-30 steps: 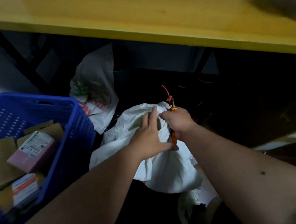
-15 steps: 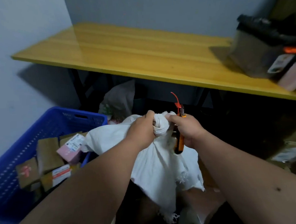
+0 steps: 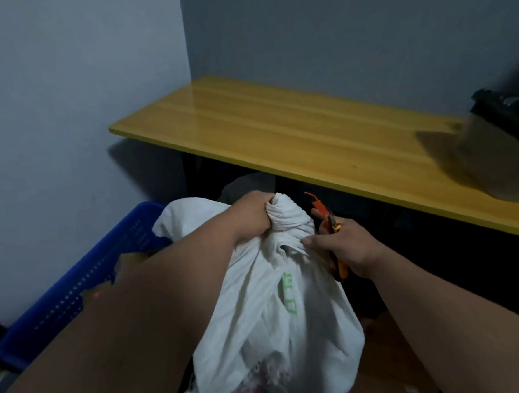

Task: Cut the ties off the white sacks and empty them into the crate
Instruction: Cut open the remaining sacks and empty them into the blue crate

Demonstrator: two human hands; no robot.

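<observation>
Below the yellow desk (image 3: 324,137), the left hand (image 3: 253,215) grips the white sack's (image 3: 274,301) bunched neck; the right hand (image 3: 349,245) holds orange cutters (image 3: 335,231) and a red tie (image 3: 317,203).

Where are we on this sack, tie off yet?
Looks cut: the red tie sits with the cutter in the right hand, off the neck. Left hand grips the white sack bunched shut. Left: tipping it into the blue crate.

We see a yellow wooden tabletop (image 3: 294,133) against the wall, with a dark bulky object (image 3: 501,151) at its right end.
</observation>
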